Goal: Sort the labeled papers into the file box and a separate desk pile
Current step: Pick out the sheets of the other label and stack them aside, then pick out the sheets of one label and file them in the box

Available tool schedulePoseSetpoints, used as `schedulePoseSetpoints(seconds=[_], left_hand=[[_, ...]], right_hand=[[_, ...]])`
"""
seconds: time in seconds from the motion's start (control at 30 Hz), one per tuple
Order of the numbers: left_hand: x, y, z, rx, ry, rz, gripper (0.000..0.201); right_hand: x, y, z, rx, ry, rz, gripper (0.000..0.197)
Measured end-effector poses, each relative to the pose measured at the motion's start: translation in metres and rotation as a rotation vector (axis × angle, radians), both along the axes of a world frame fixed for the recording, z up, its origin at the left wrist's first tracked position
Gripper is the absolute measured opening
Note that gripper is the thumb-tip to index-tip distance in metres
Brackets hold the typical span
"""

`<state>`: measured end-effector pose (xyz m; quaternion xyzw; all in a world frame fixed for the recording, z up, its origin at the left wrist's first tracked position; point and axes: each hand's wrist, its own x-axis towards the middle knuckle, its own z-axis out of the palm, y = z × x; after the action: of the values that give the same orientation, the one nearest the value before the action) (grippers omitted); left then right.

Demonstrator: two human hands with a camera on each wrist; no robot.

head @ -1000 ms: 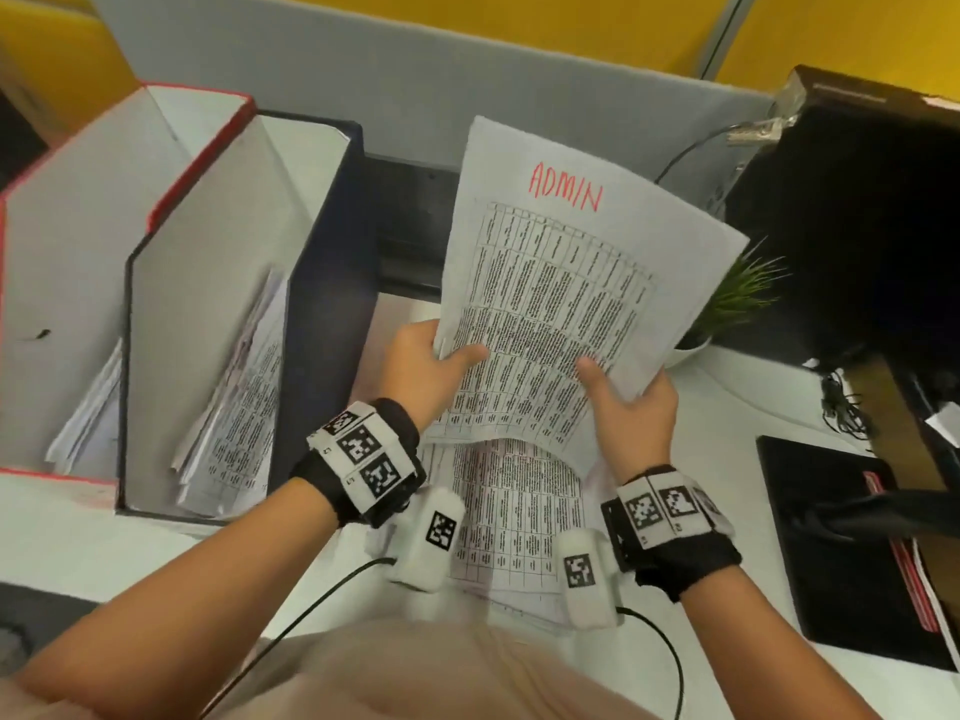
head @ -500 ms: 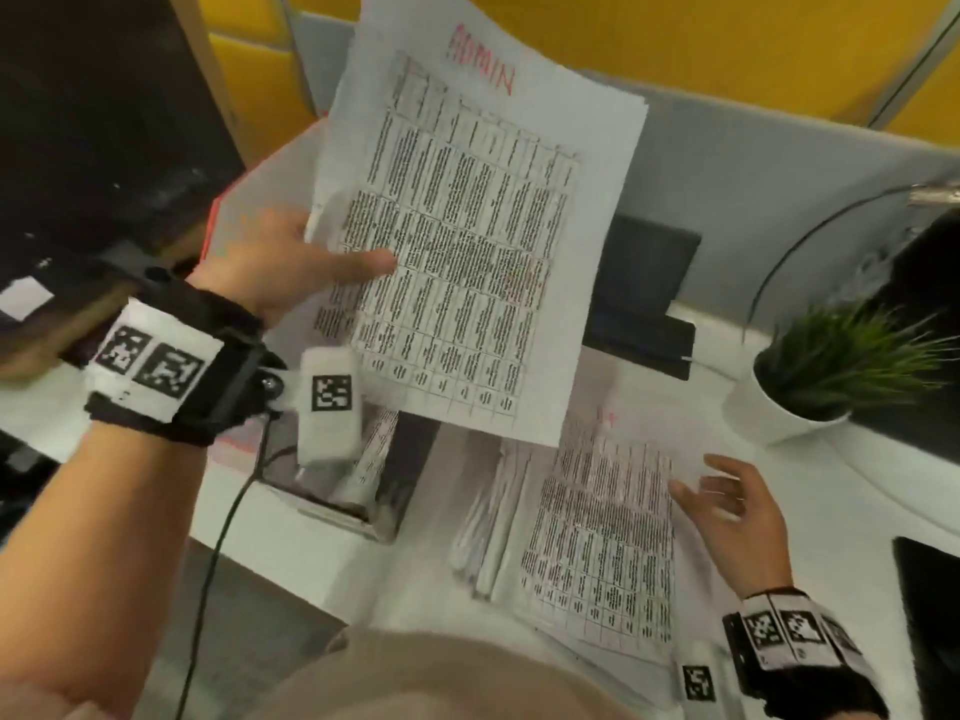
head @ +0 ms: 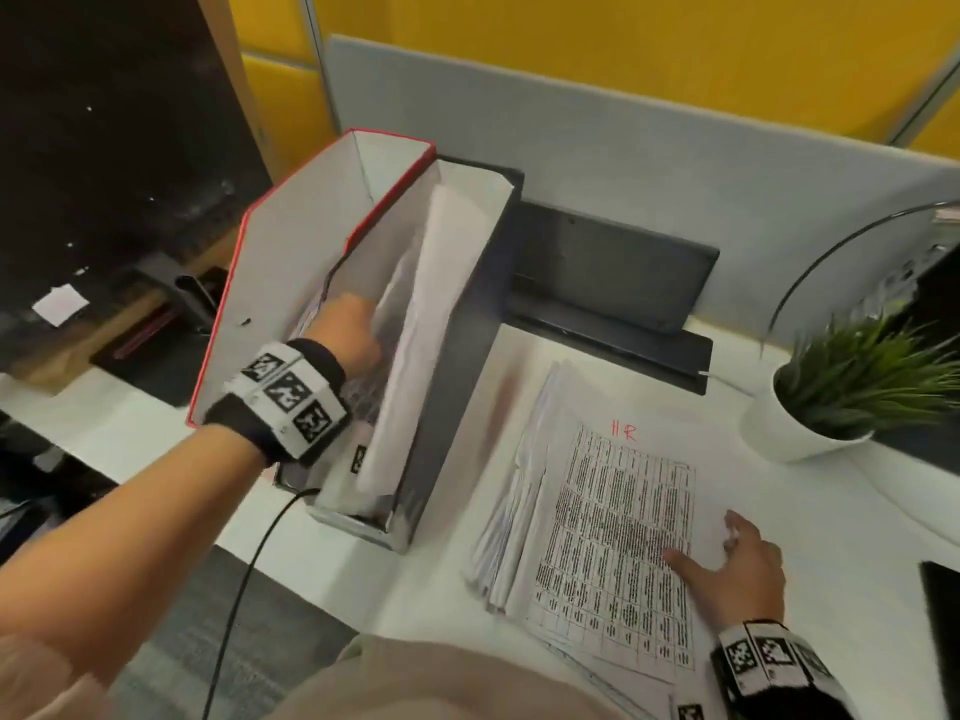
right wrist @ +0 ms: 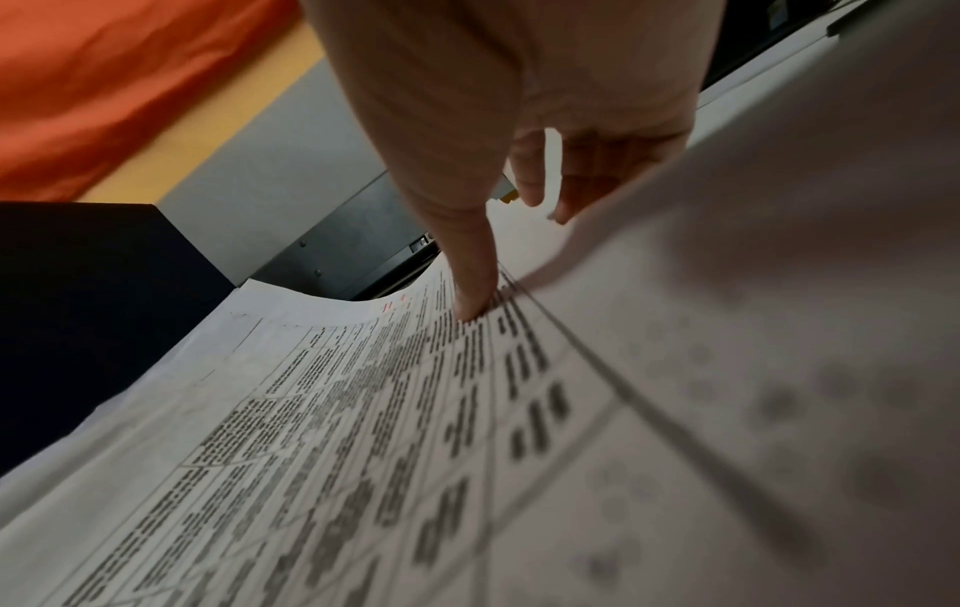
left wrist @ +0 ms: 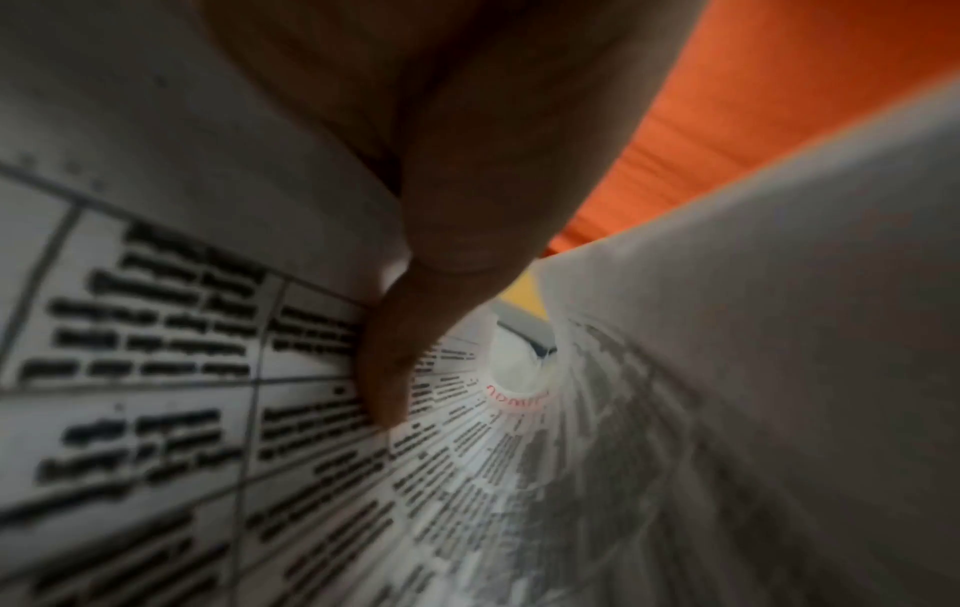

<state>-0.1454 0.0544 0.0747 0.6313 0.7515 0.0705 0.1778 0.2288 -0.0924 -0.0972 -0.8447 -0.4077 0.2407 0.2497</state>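
While L hand [head: 348, 330] pinches ADMIN sheet [left wrist: 156, 369] inside dark file box [head: 457, 366], R hand [head: 737, 569] rests flat, fingers spread, on HR stack [head: 613, 522] just right of box. Advice: seat sheet fully w/ filed papers before letting go.

Head view: even, soft indoor light, no glare or hard shadows; motion blur smears the left hand [head: 349, 330] and the file box [head: 457, 324], and wide-angle bending curves the edges. Left wrist view: dim, grainy, near print soft. Right wrist view: brighter, but the closest paper [right wrist: 779, 410] is badly out of focus, far rows sharper.
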Motion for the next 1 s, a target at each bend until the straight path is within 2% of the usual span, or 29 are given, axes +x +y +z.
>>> schedulePoseSetpoints(seconds=[0.13,0.23,0.37,0.47,0.57,0.67,0.77,0.83,0.9,1.0], left_hand=[[0.014,0.008,-0.029,-0.184,0.119,-0.012,0.035],[0.019,0.012,-0.043,-0.288,0.206,-0.058,0.032],[0.018,0.013,-0.047,-0.348,0.297,-0.107,0.027],[0.015,0.011,-0.044,-0.338,0.281,-0.106,0.029],[0.014,0.011,-0.03,-0.179,0.15,-0.05,0.03],[0.022,0.007,-0.001,0.131,-0.111,-0.002,0.025],[0.045,-0.002,0.034,0.467,-0.265,-0.059,0.018],[0.069,-0.013,0.05,0.616,-0.405,-0.141,0.014],[0.095,-0.024,0.053,0.686,-0.492,-0.247,0.011],[0.131,-0.034,0.028,0.545,-0.496,-0.328,0.011]], right_hand=[[0.001,0.0,-0.003,-0.02,0.028,0.006,0.09],[0.002,-0.001,-0.005,-0.025,0.057,0.006,0.09],[0.003,-0.001,-0.007,-0.022,0.075,0.0,0.091],[0.002,-0.001,-0.007,-0.026,0.082,0.003,0.091],[0.001,0.0,-0.006,-0.036,0.085,0.005,0.09],[-0.001,0.001,-0.003,-0.053,0.09,0.002,0.09],[-0.004,0.001,0.001,-0.07,0.096,0.001,0.09],[-0.005,0.002,0.005,-0.091,0.103,0.007,0.089],[-0.006,0.003,0.008,-0.127,0.095,0.017,0.087],[-0.008,0.003,0.013,-0.161,0.089,0.025,0.086]])
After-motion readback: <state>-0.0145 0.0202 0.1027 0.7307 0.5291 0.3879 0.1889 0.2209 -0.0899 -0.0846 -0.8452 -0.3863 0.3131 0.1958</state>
